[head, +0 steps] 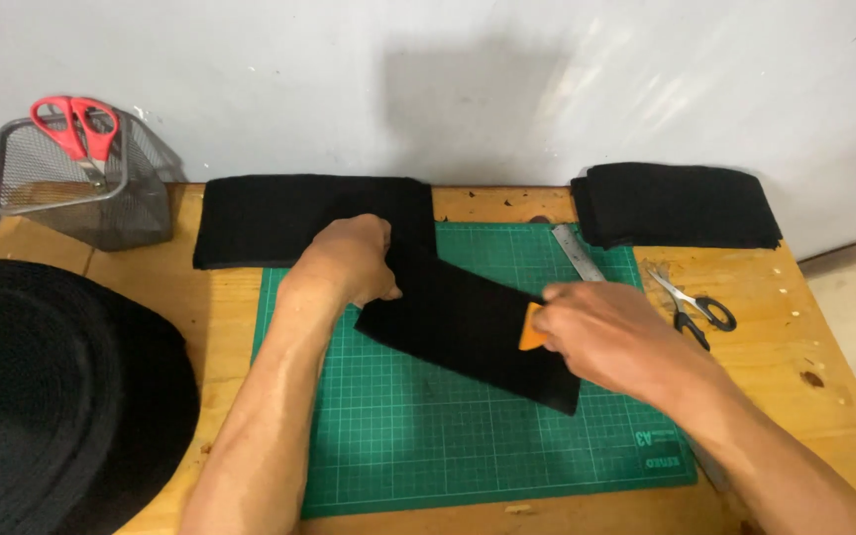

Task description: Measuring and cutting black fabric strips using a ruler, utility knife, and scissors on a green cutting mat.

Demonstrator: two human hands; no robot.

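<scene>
A wide strip of black fabric (468, 332) lies slanted across the green cutting mat (418, 446), folded from a longer band (279, 218) that runs along the back of the table. My left hand (349, 263) presses down on the fold at the mat's upper left, fingers curled onto the cloth. My right hand (601, 337) grips a small orange piece (532, 329), maybe chalk or a cutter, with its tip on the black strip's right part.
A metal ruler (575, 253) and black-handled scissors (694, 309) lie right of the mat. A stack of black fabric pieces (676, 205) sits at the back right. A mesh basket (81, 188) holds red scissors (76, 129). A large black roll (52, 396) is at left.
</scene>
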